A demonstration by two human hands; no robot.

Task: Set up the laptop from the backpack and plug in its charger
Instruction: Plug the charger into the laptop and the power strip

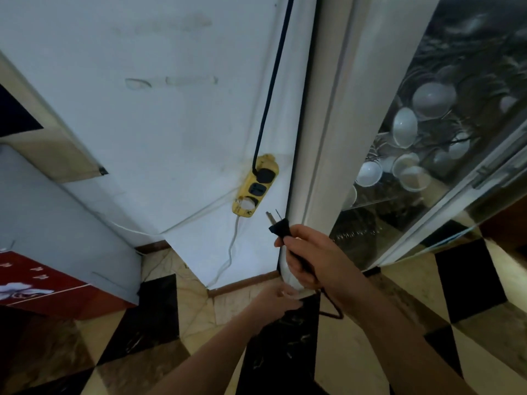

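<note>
We see right hand gripping black charger plug, fingers curled round its body, prongs aimed up-left at yellow power strip on white wall. Plug near strip, not touching. Strip's top socket holds black plug with dark cable. Left hand lower, fingers blurred; we cannot tell their state. Glass cabinet with bowls at right.
</note>
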